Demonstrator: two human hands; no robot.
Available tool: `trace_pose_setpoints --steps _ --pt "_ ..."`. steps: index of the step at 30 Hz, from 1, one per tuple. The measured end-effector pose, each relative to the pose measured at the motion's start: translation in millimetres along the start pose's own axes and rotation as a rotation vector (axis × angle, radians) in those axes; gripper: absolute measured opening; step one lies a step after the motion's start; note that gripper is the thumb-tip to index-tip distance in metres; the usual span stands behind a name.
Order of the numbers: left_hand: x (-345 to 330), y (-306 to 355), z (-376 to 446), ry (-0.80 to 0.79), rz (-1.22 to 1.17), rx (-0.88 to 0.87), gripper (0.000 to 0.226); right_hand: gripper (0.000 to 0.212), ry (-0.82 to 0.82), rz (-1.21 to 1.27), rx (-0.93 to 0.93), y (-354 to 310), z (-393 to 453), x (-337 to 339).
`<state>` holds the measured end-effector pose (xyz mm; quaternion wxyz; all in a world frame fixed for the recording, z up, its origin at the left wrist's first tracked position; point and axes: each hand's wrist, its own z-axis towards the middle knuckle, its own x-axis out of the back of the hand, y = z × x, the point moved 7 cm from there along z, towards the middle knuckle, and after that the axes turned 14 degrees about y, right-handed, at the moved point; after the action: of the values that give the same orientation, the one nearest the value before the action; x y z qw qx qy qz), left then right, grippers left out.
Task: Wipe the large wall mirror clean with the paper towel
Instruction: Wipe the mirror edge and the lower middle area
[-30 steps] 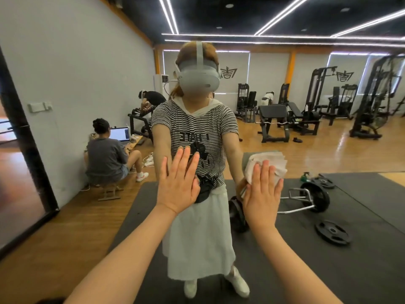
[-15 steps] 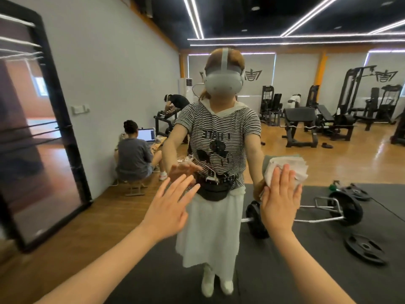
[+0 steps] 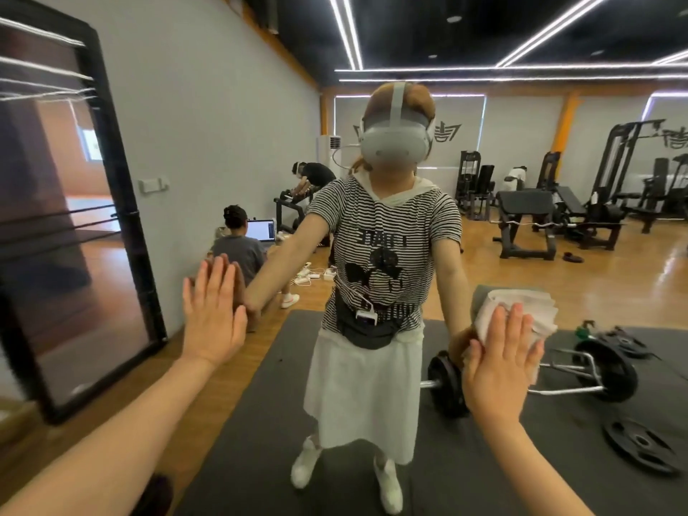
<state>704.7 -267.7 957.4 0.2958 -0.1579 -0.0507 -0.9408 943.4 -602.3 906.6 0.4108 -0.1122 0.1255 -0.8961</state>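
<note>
Fingers, right hand (image 3: 499, 366): straight and together, I see them pressing the paper towel (image 3: 521, 314) flat against the large wall mirror (image 3: 409, 50); nothing curled round it.
Fingers, left hand (image 3: 214, 314): straight, palm flat on the glass, meeting its own reflection; holding nothing.
Paper towel: white, folded, crumpled, between my right palm and the mirror, low on the right.
Mirror: fills my view; reflects a standing person in a striped shirt (image 3: 387, 247), a barbell (image 3: 446, 381) on a dark mat (image 3: 260, 422), gym machines behind.
Left edge: black-framed panel (image 3: 123, 217) against the wall.
</note>
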Motion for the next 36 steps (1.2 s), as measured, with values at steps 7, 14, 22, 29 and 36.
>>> trace_pose_setpoints --steps 7,14,22,29,36 --pt "-20 -9 -5 0.203 -0.075 -0.061 0.069 0.066 0.051 0.002 -0.203 -8 3 -6" --pt "-18 -8 -8 0.329 -0.092 -0.133 0.069 0.079 0.207 0.082 -0.498 -36 2 -13" --pt "-20 -8 -10 0.350 -0.118 -0.152 0.074 0.068 0.168 0.043 -0.403 -123 -27 -40" --pt "-19 -8 -10 0.352 -0.114 -0.164 0.075 0.051 0.024 -0.060 0.076 -129 -37 -45" --pt "-21 -9 -11 0.331 -0.111 -0.151 0.073 0.061 0.190 -0.016 -0.372 -75 -20 -34"
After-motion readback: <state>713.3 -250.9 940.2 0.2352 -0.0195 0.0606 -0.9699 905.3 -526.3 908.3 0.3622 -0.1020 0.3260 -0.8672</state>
